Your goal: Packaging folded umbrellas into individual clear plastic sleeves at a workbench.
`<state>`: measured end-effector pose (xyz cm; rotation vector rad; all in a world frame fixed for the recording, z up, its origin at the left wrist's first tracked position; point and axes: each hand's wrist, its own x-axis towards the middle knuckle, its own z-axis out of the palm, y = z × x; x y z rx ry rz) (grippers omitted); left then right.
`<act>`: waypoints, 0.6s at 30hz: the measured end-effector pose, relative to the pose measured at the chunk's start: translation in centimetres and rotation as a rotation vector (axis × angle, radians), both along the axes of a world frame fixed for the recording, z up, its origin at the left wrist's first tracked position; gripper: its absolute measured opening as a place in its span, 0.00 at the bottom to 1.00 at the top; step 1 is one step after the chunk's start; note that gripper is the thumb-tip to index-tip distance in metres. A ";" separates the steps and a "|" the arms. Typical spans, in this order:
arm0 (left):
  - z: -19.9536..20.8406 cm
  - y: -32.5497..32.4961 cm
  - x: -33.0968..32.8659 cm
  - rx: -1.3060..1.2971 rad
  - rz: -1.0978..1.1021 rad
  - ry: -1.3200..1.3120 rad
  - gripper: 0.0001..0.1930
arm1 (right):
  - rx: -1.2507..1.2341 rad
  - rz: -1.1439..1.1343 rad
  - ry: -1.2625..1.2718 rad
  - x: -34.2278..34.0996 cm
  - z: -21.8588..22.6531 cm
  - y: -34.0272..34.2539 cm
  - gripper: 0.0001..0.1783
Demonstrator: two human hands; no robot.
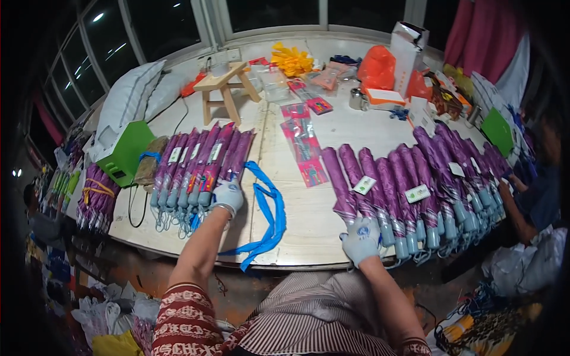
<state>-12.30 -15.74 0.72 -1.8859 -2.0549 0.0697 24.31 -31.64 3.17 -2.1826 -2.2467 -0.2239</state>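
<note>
It is night outside the dark windows (166,24), and below them stands a big pale wooden table (297,219) that fills most of the room in front of the person. On the right half of the table lies a long row of folded purple umbrellas (415,184), side by side, with their handles pointing to the near edge and some with white tags on them. On the left half lies a smaller bundle of purple umbrellas (199,163), also packed close together, handles toward the person. A blue strap (270,213) lies in a loose loop between the two groups, just beside the smaller bundle, and its end hangs over the table edge. Farther back I see a small wooden stool (225,86) standing on the table, a green box (127,151) to the left of the bundle, an orange plastic bag (377,68), and flat red packets (303,145) in the middle.

The person wears white work gloves. The left hand (228,196) rests on the near end of the smaller bundle, fingers bent over the handles of the rightmost umbrellas; it seems to grip them, but I cannot tell how firmly. The right hand (361,238) is at the near edge of the table and closes around the lower end of the leftmost umbrella of the long row.

At the far right, another person's arm (516,207) reaches to the same row.
</note>
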 end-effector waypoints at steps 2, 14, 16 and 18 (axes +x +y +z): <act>4.6 -1.0 2.2 -0.163 -0.065 -0.051 0.20 | -0.097 -0.165 0.314 1.0 2.0 -0.3 0.28; 4.4 -7.3 21.1 -0.864 -0.260 -2.898 0.11 | -0.051 -0.067 0.549 1.7 6.9 -13.8 0.25; 3.5 -8.0 21.6 -0.915 -0.417 -2.952 0.09 | -0.125 -0.041 0.652 2.4 6.0 -15.7 0.25; 3.7 -8.8 22.5 -1.179 -0.733 -3.090 0.06 | -0.099 0.398 0.459 3.7 4.6 -16.7 0.21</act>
